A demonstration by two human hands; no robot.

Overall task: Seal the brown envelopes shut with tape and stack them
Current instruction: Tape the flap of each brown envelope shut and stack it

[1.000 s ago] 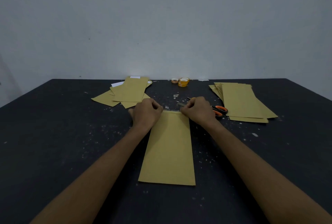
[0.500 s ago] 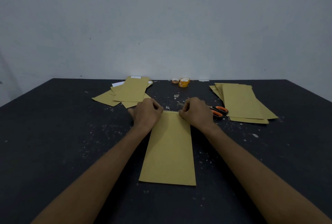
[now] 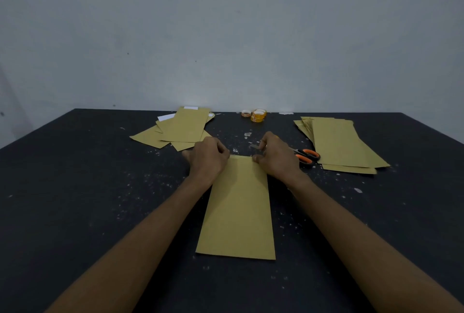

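Because both hands work at its far end, the brown envelope (image 3: 237, 207) lies flat and lengthwise in the lower centre of the frame, its short top edge pointing up the picture toward the wall (image 3: 226, 36). The left hand (image 3: 209, 159) curls its fingers over the top left corner. The right hand (image 3: 276, 157) pinches the top right corner between thumb and bent fingers. Each grips the envelope, and I judge this is to keep the mouth flat and taut while tape is pressed along it. Whether a strip of tape sits under the fingers is too small to tell. A pale sliver just above the right hand may be the blade tip of the orange-handled scissors (image 3: 307, 155), which lie just beside that hand on its right, handy for cutting.

Two tape rolls (image 3: 258, 115) stand at the table's far edge, above centre, within reach yet away from the work. Right of centre, a fanned stack of envelopes (image 3: 339, 144) lies flat. Upper left of centre, a looser pile of envelopes (image 3: 180, 128) spreads out. Which group is sealed and which is waiting I cannot say.

As for contents, white paper (image 3: 166, 117) shows at the top and left edge of that looser pile, either sticking out of envelopes or lying under them. The envelope in hand shows nothing of what it holds. Pale scraps speckle the dark table (image 3: 75, 187).
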